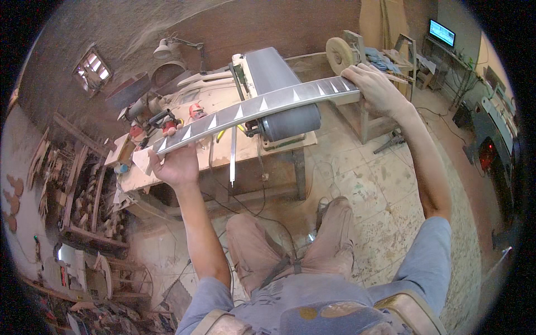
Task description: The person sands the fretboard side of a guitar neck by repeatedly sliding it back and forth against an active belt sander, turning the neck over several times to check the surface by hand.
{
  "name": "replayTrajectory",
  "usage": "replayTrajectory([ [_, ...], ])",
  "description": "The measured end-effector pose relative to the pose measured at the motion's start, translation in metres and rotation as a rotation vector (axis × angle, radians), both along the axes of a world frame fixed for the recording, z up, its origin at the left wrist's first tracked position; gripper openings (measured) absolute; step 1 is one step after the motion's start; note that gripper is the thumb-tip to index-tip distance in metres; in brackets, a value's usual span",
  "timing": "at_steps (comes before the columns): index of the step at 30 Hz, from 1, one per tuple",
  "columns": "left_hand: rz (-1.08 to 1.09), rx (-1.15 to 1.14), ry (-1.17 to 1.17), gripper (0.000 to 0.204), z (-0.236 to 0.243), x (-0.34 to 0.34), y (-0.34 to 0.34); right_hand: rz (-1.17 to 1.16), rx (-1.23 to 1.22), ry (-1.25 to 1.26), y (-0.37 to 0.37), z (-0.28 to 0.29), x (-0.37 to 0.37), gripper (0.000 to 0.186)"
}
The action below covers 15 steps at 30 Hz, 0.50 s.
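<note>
I hold a long guitar neck crosswise over a belt sander, its dark face set with several white triangular inlays and its near edge pale and shiny. My left hand grips the left end from below, thumb on the near side and fingers partly hidden behind it. Over the right end my right hand is closed, its fingers on the upper edge. The neck hides part of the sander between the wide grey belt and the front roller. Whether it touches the belt, I cannot tell.
The sander stands on a wooden workbench with red power tools and a desk lamp. A round buffing wheel stands back right. Cables trail over the tiled floor near my feet. Wooden racks line the left wall.
</note>
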<state>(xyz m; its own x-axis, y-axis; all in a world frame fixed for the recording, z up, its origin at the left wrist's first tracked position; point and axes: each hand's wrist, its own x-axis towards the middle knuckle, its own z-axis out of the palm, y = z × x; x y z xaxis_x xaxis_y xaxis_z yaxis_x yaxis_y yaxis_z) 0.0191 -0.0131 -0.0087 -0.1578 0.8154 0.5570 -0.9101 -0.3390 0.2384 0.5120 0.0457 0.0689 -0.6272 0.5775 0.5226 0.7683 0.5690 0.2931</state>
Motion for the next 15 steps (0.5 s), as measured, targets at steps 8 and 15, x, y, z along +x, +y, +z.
replayTrajectory([
  [8,0.017,-0.016,-0.021,0.052,0.005,-0.001,0.003,-0.034,0.162,0.097,0.004,-0.011,-0.010,0.038],
  [15,-0.040,0.060,-0.036,0.061,0.003,-0.013,0.006,-0.105,0.490,0.163,0.002,-0.027,-0.030,0.035],
])
